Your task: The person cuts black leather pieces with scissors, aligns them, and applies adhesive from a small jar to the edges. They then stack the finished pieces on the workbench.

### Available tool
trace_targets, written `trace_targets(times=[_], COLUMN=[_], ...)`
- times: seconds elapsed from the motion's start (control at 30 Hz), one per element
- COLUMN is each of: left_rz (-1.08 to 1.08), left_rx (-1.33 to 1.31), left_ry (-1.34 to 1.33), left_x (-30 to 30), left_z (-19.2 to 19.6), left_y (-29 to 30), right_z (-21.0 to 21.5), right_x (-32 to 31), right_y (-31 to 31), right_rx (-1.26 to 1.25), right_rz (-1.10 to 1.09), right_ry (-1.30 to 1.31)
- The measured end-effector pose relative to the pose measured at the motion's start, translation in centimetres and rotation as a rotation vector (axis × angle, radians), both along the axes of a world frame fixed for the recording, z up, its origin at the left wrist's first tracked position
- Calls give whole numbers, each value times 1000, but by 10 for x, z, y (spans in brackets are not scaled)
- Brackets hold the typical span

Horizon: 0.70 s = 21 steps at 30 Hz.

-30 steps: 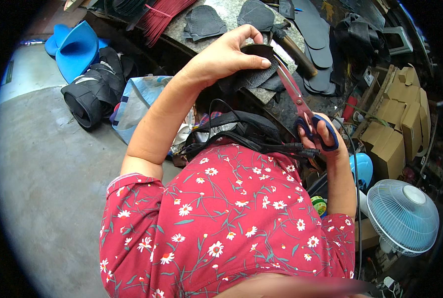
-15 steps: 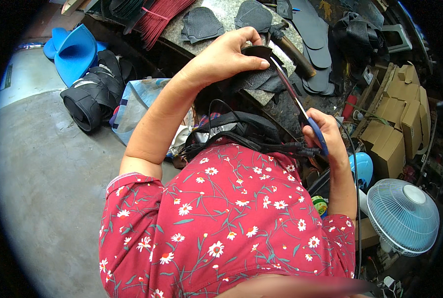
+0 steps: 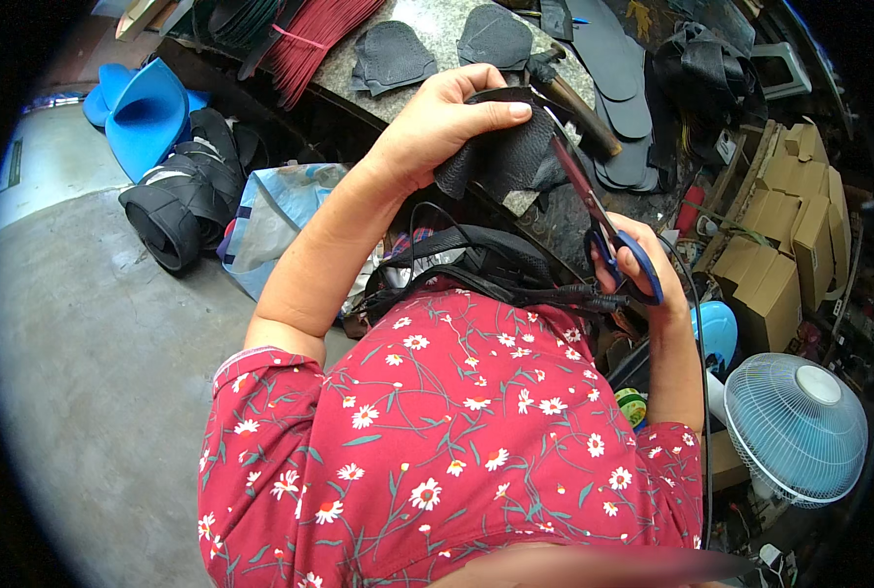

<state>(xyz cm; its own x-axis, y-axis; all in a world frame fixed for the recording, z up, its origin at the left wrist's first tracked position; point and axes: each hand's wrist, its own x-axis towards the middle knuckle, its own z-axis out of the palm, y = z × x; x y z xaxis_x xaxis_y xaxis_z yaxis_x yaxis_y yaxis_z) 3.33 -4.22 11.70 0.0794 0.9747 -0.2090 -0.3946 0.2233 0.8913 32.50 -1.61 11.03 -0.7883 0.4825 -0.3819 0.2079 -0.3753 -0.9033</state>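
Gripping a dark, textured rubber piece (image 3: 500, 157), the left hand (image 3: 437, 127) closes on it with the thumb laid flat across the top and the fingers curled underneath, holding it up just in front of the table (image 3: 427, 39) edge. The right hand (image 3: 638, 265) holds scissors (image 3: 594, 211) with blue loops, fingers through the handles, and the reddish blades run up and to the left until their tips meet the right edge of the rubber piece; how far the blades stand apart cannot be told. A hammer (image 3: 574, 103) lies on the table just behind the piece, its handle slanting down to the right. Two more dark cut pieces (image 3: 390, 57) rest farther back on the stone top, and a fan of long black soles (image 3: 618, 88) spreads to the right of the hammer. A bundle of red strips (image 3: 309, 39) lies at the table's left end. On the floor to the left are blue foam sheets (image 3: 143, 113), a black rolled bundle (image 3: 177, 206) and a pale printed bag (image 3: 275, 220). Cardboard boxes (image 3: 780, 245) are stacked on the right, and a small fan (image 3: 795, 426) stands below them, near the right elbow. The person wears a red flowered shirt (image 3: 447, 441), with black straps (image 3: 496, 269) across the chest.
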Motion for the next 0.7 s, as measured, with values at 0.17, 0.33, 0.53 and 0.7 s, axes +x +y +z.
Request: trace_targets(times=[0.17, 0.33, 0.53, 0.7], left_rz=[-21, 62, 6, -24], left_rx=[5, -43, -90, -107], left_ry=[-34, -165, -123, -26], left_x=[8, 29, 31, 29], left_z=[-7, -13, -15, -33], left_y=[2, -3, 0, 3], right_z=[-6, -8, -11, -22], right_x=[-6, -5, -3, -1], right_y=[-3, -11, -6, -9], right_rx=[-68, -59, 0, -34], right_rz=[-3, -54, -24, -81], right_ry=[45, 50, 5, -77])
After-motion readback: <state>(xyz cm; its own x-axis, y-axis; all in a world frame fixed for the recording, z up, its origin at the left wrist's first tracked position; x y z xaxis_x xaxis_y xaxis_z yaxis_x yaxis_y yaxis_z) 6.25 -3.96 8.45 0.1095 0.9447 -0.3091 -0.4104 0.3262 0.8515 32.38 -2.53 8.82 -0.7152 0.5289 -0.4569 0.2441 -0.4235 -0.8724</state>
